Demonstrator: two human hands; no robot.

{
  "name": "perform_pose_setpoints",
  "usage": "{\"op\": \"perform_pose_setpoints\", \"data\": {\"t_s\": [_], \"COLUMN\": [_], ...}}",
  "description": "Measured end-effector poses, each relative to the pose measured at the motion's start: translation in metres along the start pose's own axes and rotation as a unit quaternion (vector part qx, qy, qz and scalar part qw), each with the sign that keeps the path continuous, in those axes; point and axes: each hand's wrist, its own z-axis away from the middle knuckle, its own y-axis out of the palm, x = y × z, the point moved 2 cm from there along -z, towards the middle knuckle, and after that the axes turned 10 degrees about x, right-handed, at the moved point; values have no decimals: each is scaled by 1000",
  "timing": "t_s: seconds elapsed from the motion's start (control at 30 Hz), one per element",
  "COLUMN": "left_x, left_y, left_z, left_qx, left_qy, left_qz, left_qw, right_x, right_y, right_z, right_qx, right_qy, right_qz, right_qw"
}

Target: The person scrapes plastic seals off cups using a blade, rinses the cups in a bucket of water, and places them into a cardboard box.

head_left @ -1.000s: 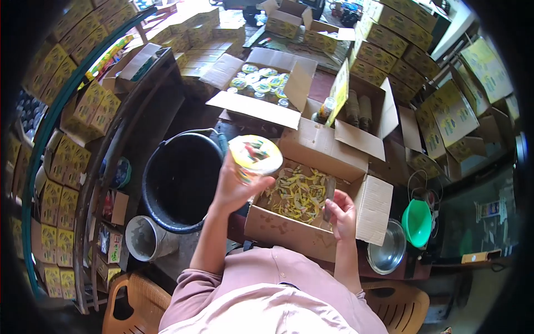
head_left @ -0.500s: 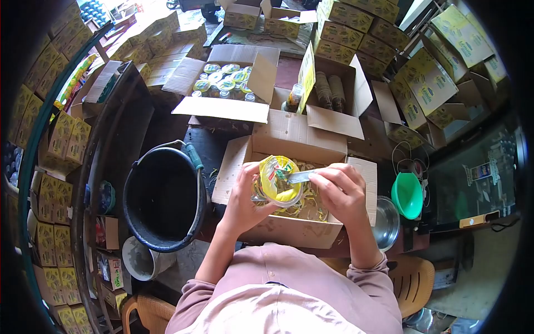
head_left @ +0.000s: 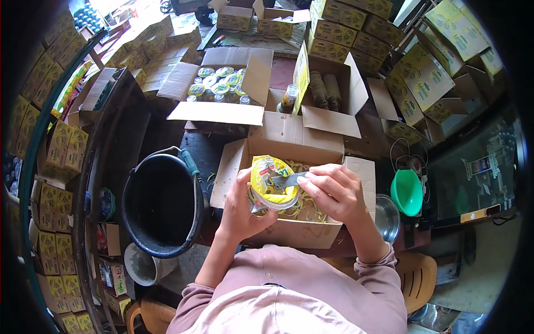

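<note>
My left hand (head_left: 240, 207) is wrapped round a clear plastic cup (head_left: 276, 204) with a yellow printed film lid (head_left: 267, 191), tilted so that its top faces me. In my right hand (head_left: 337, 191) I grip a knife (head_left: 286, 180), whose flat grey blade lies against the printed film. I cannot tell whether the tip goes through it. Both hands are above an open cardboard box (head_left: 297, 231) with yellow strips (head_left: 305, 214) scattered inside it.
A black bucket (head_left: 130, 214) stands to the left. On the right are a green bowl (head_left: 406, 192) and a steel bowl (head_left: 387, 220). Further back sit an open carton (head_left: 217, 113) of lidded cups, a jar (head_left: 288, 98) and a carton (head_left: 332, 121) holding stacked cylinders.
The cup has shifted slightly left, and the knife blade now reaches further left across the film. My right hand has moved slightly left with it.
</note>
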Motion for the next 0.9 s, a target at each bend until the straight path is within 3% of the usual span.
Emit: {"op": "perform_pose_setpoints", "data": {"t_s": [0.4,0.9], "left_x": [5,-4], "left_y": [7,5], "left_z": [1,0], "left_qx": [-11,33], "left_qy": [0,-44], "left_qz": [-82,-23], "left_qw": [997,998], "right_x": [1,2], "right_y": [-4,4], "right_z": [-1,-2], "right_qx": [38,-43], "right_qy": [-13,-10], "right_qz": [21,-10], "right_qw": [999,999]}}
